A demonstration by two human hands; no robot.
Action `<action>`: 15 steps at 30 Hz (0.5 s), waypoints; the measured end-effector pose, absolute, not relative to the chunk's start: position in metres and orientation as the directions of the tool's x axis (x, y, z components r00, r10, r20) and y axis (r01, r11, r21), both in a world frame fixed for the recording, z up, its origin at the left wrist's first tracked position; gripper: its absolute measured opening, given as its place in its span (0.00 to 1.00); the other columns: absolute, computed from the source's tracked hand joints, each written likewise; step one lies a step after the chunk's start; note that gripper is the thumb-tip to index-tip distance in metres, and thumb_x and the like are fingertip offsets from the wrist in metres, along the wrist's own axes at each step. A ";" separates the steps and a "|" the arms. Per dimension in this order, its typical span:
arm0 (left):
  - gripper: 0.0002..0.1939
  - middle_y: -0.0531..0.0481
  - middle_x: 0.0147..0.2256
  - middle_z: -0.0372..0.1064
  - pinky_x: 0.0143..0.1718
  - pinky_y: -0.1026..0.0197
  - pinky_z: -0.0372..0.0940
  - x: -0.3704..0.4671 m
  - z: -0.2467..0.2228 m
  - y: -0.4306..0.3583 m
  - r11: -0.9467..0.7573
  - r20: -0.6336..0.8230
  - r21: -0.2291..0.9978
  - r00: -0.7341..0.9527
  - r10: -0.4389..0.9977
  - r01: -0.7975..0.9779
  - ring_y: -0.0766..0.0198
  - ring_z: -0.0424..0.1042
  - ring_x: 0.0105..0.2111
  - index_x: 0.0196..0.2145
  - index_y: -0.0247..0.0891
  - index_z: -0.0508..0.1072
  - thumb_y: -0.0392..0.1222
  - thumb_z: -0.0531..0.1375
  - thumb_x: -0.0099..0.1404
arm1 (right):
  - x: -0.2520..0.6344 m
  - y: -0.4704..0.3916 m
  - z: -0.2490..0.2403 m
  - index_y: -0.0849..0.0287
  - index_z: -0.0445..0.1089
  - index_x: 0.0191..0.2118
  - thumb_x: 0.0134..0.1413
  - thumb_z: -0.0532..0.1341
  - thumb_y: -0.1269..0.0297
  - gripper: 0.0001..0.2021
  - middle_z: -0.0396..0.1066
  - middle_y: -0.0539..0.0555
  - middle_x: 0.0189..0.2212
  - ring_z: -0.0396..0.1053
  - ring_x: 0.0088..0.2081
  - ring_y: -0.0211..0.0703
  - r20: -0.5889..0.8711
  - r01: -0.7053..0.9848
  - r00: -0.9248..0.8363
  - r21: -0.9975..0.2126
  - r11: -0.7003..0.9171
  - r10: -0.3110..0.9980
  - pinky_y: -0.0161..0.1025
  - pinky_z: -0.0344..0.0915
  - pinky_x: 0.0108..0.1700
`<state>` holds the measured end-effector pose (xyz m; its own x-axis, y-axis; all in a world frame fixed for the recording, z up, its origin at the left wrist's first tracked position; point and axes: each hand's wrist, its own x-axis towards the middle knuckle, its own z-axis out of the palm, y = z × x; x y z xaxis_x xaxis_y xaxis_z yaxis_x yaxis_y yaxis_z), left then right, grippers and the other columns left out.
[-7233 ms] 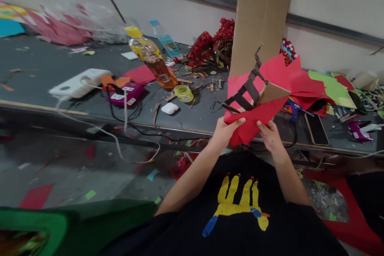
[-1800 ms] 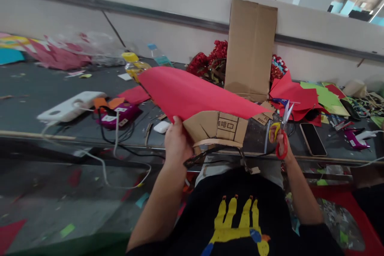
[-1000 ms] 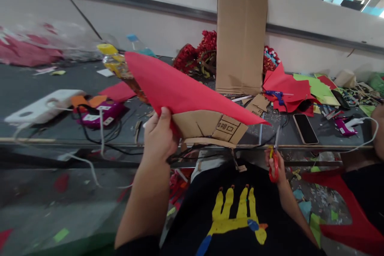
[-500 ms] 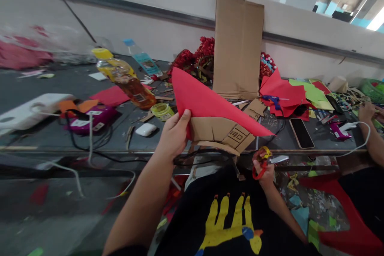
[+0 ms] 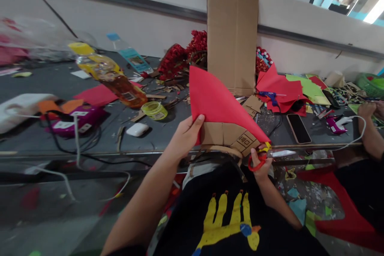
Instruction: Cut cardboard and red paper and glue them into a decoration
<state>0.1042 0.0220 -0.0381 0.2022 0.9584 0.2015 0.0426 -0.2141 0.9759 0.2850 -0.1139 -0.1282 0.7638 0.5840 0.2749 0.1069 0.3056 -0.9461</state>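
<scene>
My left hand (image 5: 187, 138) is closed on the left end of a curved cardboard piece (image 5: 222, 133), thumb in front. A sheet of red paper (image 5: 214, 96) lies against that piece, standing up above it and tapering to a point at the right. Scissors (image 5: 258, 160) with red and yellow handles are in my right hand (image 5: 262, 170), fingers wrapped round the grips. Their blades point right, away from the paper, and look closed. The yellow handle is close by the paper's right tip; whether they touch I cannot tell.
On the table stand a yellow-capped bottle (image 5: 111, 76), an open yellow-green tub (image 5: 154, 111) and a phone (image 5: 299, 129). A blue glue gun (image 5: 271, 97) rests on red paper. A cardboard panel (image 5: 231, 40) leans at the back. Another person's hand (image 5: 367, 112) is at far right.
My right hand has brought the scissors up and left, near the red paper's right tip. My left hand has shifted the paper and cardboard slightly right and tilted them further down at the right.
</scene>
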 end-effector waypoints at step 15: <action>0.11 0.50 0.31 0.74 0.36 0.63 0.67 0.101 -0.029 -0.050 -0.603 0.586 0.753 0.148 0.797 0.263 0.65 0.73 0.30 0.36 0.39 0.74 0.41 0.53 0.68 | 0.290 -0.092 -0.081 0.53 0.55 0.35 0.45 0.65 0.57 0.17 0.63 0.47 0.32 0.63 0.30 0.34 0.149 -0.019 0.919 -0.908 0.418 0.366 0.33 0.63 0.32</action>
